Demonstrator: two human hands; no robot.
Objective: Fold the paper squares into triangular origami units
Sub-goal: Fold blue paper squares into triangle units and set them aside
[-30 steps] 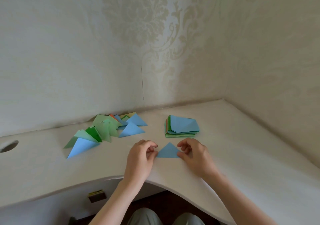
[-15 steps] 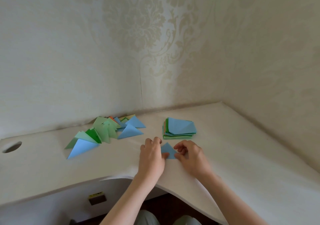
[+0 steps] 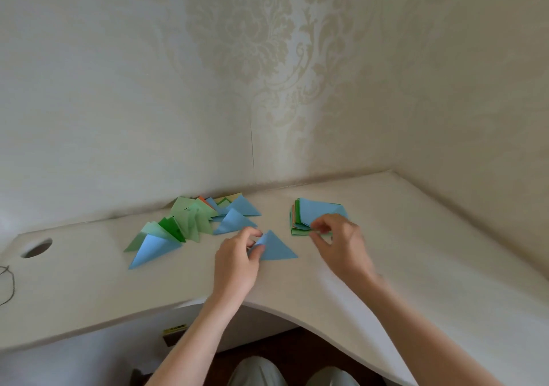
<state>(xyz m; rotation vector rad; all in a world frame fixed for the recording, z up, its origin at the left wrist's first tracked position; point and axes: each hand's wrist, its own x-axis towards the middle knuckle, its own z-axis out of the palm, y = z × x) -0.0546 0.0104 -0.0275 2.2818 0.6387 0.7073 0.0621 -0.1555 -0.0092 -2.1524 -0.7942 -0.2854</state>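
Observation:
A folded blue paper triangle (image 3: 277, 249) lies on the white desk (image 3: 416, 260). My left hand (image 3: 237, 263) pinches its left corner between thumb and fingers. My right hand (image 3: 338, 243) reaches over the front edge of the stack of paper squares (image 3: 312, 210), blue sheet on top, with green and orange edges below; its fingertips pinch at the stack's near edge. A heap of finished triangles (image 3: 190, 222) in blue, light green and dark green spreads to the left.
Wallpapered walls meet in a corner behind the desk. A round cable hole (image 3: 37, 247) sits at the desk's far left, with a thin dark wire (image 3: 7, 284) at the left edge. The desk's front edge curves inward above my knees (image 3: 294, 373).
My right hand let go of the blue triangle and moved up-right to the stack of squares. My left hand stays on the triangle, which now shows fully.

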